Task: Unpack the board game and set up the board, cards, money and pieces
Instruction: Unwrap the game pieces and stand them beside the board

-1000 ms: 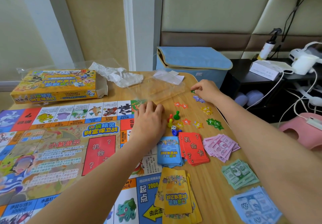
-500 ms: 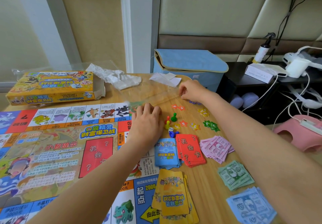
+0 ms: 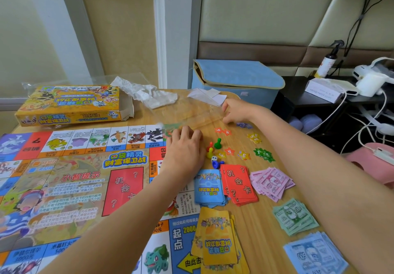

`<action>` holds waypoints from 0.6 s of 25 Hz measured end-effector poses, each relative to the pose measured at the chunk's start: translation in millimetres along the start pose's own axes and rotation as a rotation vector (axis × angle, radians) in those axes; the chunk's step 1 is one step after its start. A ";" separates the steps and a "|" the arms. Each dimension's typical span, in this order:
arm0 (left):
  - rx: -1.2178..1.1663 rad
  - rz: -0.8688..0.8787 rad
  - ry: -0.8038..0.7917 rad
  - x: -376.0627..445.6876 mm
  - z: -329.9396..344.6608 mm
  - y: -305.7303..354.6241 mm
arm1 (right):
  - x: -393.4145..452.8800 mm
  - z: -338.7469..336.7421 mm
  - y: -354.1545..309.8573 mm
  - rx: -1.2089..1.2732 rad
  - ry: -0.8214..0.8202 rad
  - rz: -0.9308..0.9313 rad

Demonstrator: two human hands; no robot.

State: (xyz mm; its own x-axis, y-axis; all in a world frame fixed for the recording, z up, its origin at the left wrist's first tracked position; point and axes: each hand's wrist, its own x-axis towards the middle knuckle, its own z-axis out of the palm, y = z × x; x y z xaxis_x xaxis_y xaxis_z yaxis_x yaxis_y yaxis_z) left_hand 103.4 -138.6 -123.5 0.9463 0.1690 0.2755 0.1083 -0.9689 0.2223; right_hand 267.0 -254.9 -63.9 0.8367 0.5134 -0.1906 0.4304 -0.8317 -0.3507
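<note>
Well, my left hand [image 3: 184, 145] rests flat, fingers relaxed, on the board [image 3: 85, 188] corner, hiding squares beneath. My right hand [image 3: 235, 110] pinches the clear wrapper [image 3: 191, 113], barely visible; the blue money [image 3: 315, 254] is cut off.

My wood surface [image 3: 262, 220] holds the game board [image 3: 74, 188] on the left, the yellow box [image 3: 70, 105] far left, card piles [image 3: 238, 184] and money [image 3: 294, 216] on the right, little pieces [image 3: 217, 143] between.

Three card stacks [image 3: 238, 186], three money piles [image 3: 295, 216]
</note>
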 end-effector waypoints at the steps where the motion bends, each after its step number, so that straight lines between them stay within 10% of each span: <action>1: -0.004 0.001 0.000 0.1 0.0 -0.1 | 0.4 0.2 -0.1 0.025 -0.016 -0.005; 6: -0.010 0.004 -0.005 0.3 0.4 -0.9 | -6.6 -12.1 5.8 0.342 0.123 0.007; 9: -0.003 0.002 0.000 0.5 0.0 -1.6 | -18.1 -17.1 16.7 0.127 0.374 0.013; 15: -0.002 -0.002 -0.009 0.7 -1.1 -0.2 | -46.5 -10.9 20.9 0.103 0.248 -0.147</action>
State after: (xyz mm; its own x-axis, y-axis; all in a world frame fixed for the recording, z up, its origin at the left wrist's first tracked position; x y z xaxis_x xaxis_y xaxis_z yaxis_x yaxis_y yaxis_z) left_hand 103.7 -138.0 -122.3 0.9488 0.1696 0.2663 0.1100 -0.9682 0.2248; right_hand 240.8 -298.5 -52.4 0.8307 0.5488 0.0938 0.5267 -0.7202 -0.4515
